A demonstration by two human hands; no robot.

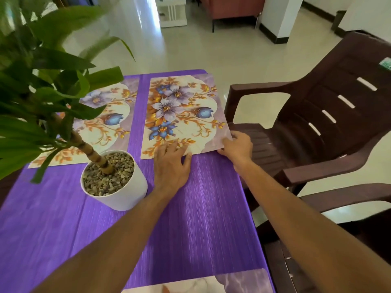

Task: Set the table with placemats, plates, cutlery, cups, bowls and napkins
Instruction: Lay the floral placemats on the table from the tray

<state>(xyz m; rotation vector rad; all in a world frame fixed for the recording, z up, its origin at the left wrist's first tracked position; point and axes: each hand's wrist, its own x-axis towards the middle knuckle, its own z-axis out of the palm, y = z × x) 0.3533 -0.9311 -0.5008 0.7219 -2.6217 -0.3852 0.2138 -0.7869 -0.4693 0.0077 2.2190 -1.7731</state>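
Nearest me, at 6 o'clock, the corner of a purple-marbled plastic placemat (211, 281) pokes in at the near end of the purple-clothed table (190, 218). Ahead at 12 o'clock lies the rectangular floral placemat with lilac and blue blooms (184, 111), flat on the cloth along the table's right side. My left grip (171, 166) is spread open, fingers pressed flat on its near short edge to pin it. My right grip (237, 146) curls round the near corner at 3 o'clock, I judge to square it up. Its long axis runs 6 to 12, so a long side faces the brown plastic armchair (317, 123) at 3 o'clock. A matching floral placemat (110, 115) lies at 10 o'clock, beyond the white pot of gravel and green plant (118, 191).
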